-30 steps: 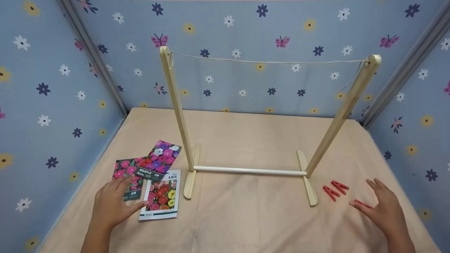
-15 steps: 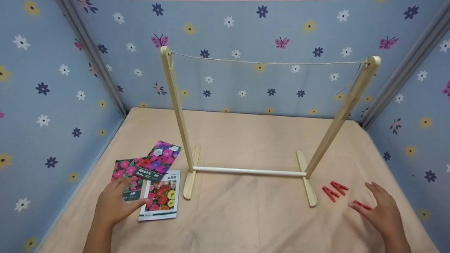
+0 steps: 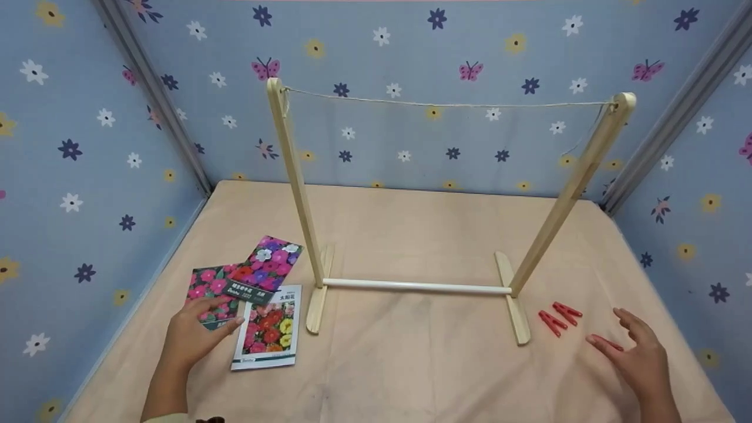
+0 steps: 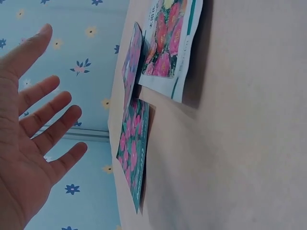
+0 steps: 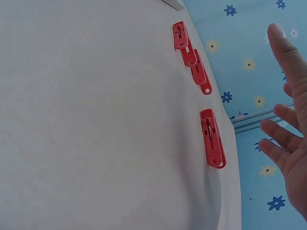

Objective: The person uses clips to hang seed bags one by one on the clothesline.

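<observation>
Three flower seed packets lie overlapping at the left: a white-edged one (image 3: 270,335), a pink-flowered one (image 3: 208,283) and a purple-and-pink one (image 3: 273,261). My left hand (image 3: 194,332) hovers over the pink-flowered packet with fingers spread; the left wrist view shows its bare palm and the packets below. On the right lie three red clothespins: a pair (image 3: 560,318) side by side and a single clothespin (image 5: 212,139) nearer me. Above that single one is my right hand (image 3: 637,355), its fingers loosely bent and holding nothing. It partly covers the clothespin in the head view.
Between the hands stands a wooden frame with a left post (image 3: 298,188), a right post (image 3: 570,200) and a white crossbar (image 3: 417,286). A thin string (image 3: 435,104) joins the post tops. Blue flowered walls (image 3: 376,135) enclose the cloth-covered table (image 3: 399,376) on three sides.
My left hand has shifted slightly, its thumb rising a little away from the white-edged packet. My right hand has moved slightly down. Packets and clothespins stay in place.
</observation>
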